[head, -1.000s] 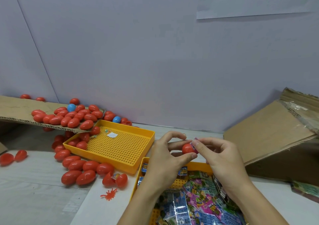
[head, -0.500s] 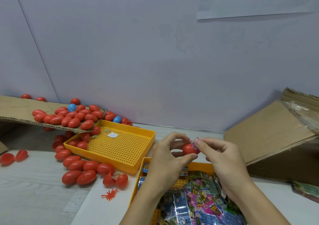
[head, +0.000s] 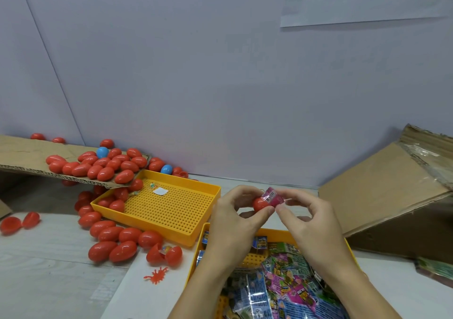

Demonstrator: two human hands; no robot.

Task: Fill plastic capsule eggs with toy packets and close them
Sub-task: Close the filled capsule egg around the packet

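My left hand (head: 234,217) grips a red capsule egg half (head: 259,203) between thumb and fingers, above the near yellow tray (head: 277,234). My right hand (head: 306,217) pinches a pink toy packet (head: 272,197) whose end sits at the egg half's opening. That near tray holds a heap of coloured toy packets (head: 286,291). Several closed red eggs (head: 111,245) lie on the table to the left, and an open red egg (head: 164,255) lies near them.
A second yellow perforated tray (head: 171,223) sits left of my hands with a few red eggs in its far corner. A cardboard flap (head: 24,157) carries several red eggs and a blue one. A cardboard box (head: 392,196) stands at the right. A red spider toy (head: 157,275) lies on the table.
The pink packet has come further into view at the egg half's opening, and my right hand's fingers have shifted on it. Both hands stay above the near tray.
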